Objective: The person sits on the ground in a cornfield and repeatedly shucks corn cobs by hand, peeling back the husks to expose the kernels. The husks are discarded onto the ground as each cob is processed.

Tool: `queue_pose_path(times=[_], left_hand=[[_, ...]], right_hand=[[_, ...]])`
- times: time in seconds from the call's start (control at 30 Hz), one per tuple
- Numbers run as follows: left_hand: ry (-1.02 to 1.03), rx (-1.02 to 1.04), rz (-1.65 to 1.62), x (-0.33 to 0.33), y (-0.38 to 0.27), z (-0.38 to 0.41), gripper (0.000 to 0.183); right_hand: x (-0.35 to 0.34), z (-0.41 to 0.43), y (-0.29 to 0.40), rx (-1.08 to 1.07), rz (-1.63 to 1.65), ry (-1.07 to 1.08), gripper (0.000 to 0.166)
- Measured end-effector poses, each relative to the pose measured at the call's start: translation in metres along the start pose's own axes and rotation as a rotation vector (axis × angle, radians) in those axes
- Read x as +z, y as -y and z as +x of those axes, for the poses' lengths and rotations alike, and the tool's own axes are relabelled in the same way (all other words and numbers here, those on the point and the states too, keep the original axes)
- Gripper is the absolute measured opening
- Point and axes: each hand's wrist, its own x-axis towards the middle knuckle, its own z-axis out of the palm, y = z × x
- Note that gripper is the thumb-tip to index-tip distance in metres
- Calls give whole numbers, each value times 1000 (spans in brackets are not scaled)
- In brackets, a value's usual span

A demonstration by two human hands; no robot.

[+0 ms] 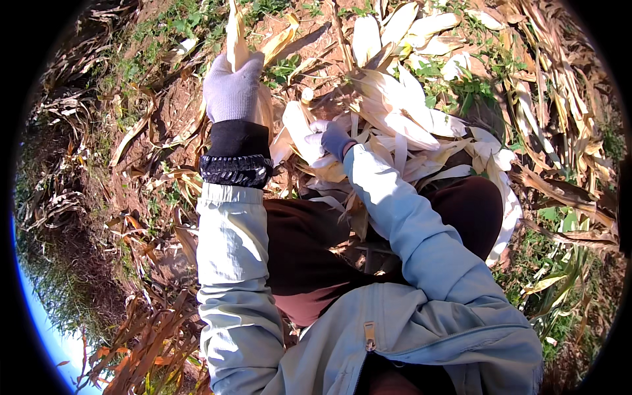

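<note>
My left hand (232, 89), in a pale knitted glove, is closed around the lower part of a corn ear in its dry husk (236, 37), at the upper left. Lower and to the right, my right hand (332, 138), gloved too, is over pale loose corn husks (298, 126) in front of my knees. Its fingers are partly curled; whether they grip a husk I cannot tell. A cut stalk end or cob end (307, 95) shows just above those husks. More husks (395, 108) lie heaped to the right of that hand.
Pale husked leaves or ears (366, 39) lie at the top right among green weeds (471, 91). Dry corn stalks (553, 98) cover the right side, with more dry leaves (143, 335) at the lower left. Reddish soil (173, 103) shows between them. My bent knees (469, 212) are close below the husks.
</note>
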Motion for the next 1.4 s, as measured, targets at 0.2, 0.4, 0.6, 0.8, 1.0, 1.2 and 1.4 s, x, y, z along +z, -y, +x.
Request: queue_pose_path(times=[0.2, 0.4, 0.6, 0.8, 1.0, 1.2, 1.4], left_hand=[[116, -179, -69, -2, -5, -5, 15], [282, -248, -44, 0, -11, -6, 21], [453, -381, -94, 3, -14, -17, 36], [622, -322, 0, 4, -13, -25, 51], [799, -273, 43, -4, 0, -26, 45], [619, -403, 232, -14, 4, -13, 34], [396, -133, 410, -42, 27, 4, 33]], right_hand=[[-48, -55, 49, -127, 242, 77, 26], [-90, -57, 61, -221, 97, -210, 28], [-89, -66, 80, -743, -566, -637, 27], [-59, -74, 104, -747, -750, -627, 21], [-28, -65, 126, -856, -828, -607, 14], [-17, -61, 129, -859, -772, -523, 23], [-17, -52, 121, -819, -396, -789, 33]])
